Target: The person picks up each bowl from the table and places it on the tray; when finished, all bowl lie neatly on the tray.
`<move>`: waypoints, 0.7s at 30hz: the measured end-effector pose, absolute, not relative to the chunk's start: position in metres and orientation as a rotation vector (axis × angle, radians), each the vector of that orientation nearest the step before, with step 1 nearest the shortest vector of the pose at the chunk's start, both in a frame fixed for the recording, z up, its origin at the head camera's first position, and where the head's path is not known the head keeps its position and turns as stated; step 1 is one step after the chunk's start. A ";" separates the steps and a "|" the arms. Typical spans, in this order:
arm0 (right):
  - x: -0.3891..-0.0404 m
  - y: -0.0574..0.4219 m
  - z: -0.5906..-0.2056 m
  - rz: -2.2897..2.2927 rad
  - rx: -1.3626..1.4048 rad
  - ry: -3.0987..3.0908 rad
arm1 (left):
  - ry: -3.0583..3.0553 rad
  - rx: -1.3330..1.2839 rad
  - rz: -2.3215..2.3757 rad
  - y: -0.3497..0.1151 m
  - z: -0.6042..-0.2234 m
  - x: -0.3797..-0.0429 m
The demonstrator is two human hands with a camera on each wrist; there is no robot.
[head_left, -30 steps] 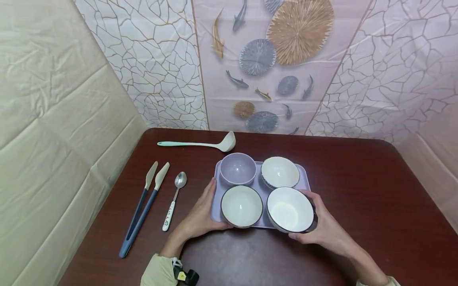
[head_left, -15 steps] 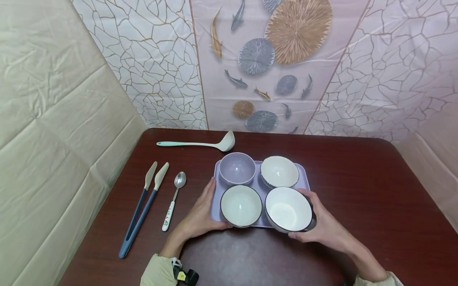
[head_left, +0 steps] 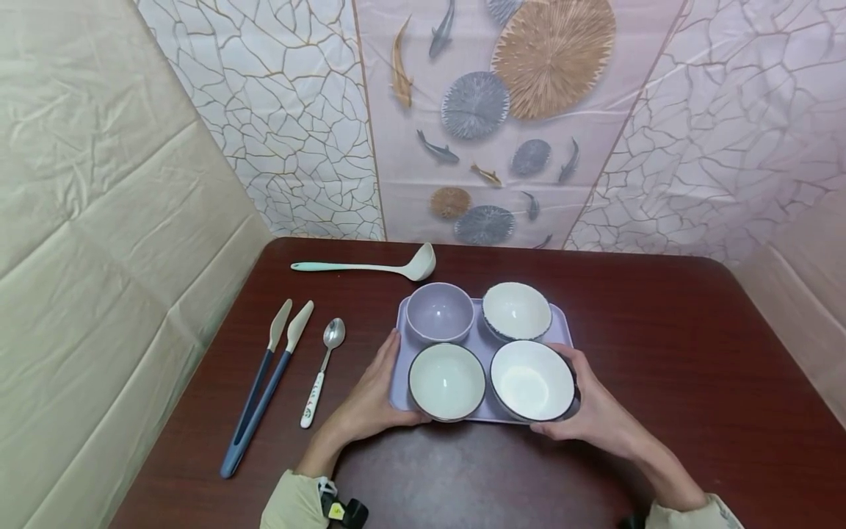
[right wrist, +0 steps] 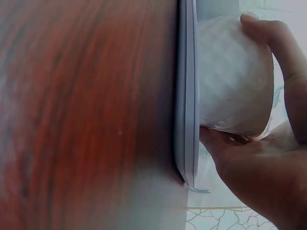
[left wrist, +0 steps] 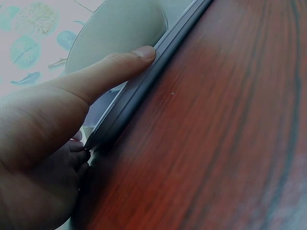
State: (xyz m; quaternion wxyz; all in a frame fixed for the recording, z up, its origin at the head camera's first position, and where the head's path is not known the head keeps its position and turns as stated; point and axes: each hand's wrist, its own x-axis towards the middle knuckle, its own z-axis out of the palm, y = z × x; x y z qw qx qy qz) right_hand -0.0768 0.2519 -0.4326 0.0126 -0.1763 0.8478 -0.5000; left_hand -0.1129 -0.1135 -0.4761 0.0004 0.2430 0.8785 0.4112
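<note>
A lilac tray [head_left: 487, 360] lies on the table with bowls on it. My left hand [head_left: 370, 397] grips its front-left corner, the thumb on the front edge and the other fingers along the left side. My right hand [head_left: 591, 411] holds the front-right white bowl [head_left: 532, 380], whose side looks dimpled in the right wrist view; the thumb is on its near side and the fingers reach round the right, partly hidden. Beside it stands a dark-rimmed pale bowl [head_left: 446, 382]. Behind are a lilac bowl [head_left: 440, 312] and another white bowl [head_left: 517, 311].
A pale green ladle [head_left: 413, 264] lies behind the tray. To the left are a spoon [head_left: 324, 367] with a white handle and blue tongs [head_left: 261, 397] with pale tips. Patterned cloth [head_left: 476, 147] hangs at the table's back edge.
My right hand has pushed the front-right white bowl slightly back on the tray. The white bowl behind it has also shifted a little back. My left hand stays in place.
</note>
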 end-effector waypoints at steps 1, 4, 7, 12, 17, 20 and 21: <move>-0.076 0.252 -0.433 -1.559 -0.559 2.637 | 2.763 0.772 1.291 -0.114 -0.476 -0.113; -0.074 0.251 -0.433 -1.528 -0.569 2.643 | 2.768 0.788 1.293 -0.114 -0.476 -0.112; -0.073 0.250 -0.431 -1.480 -0.543 2.661 | 2.767 0.787 1.309 -0.113 -0.476 -0.113; -0.072 0.247 -0.425 -1.452 -0.482 2.716 | 2.714 0.771 1.346 -0.114 -0.476 -0.114; -0.077 0.242 -0.409 -1.351 -0.523 2.863 | 2.505 0.723 1.435 -0.131 -0.463 -0.114; -0.082 0.238 -0.393 -1.235 -0.599 2.938 | 2.426 0.732 1.469 -0.144 -0.444 -0.114; -0.084 0.236 -0.387 -1.191 -0.623 2.962 | 2.428 0.744 1.468 -0.146 -0.436 -0.115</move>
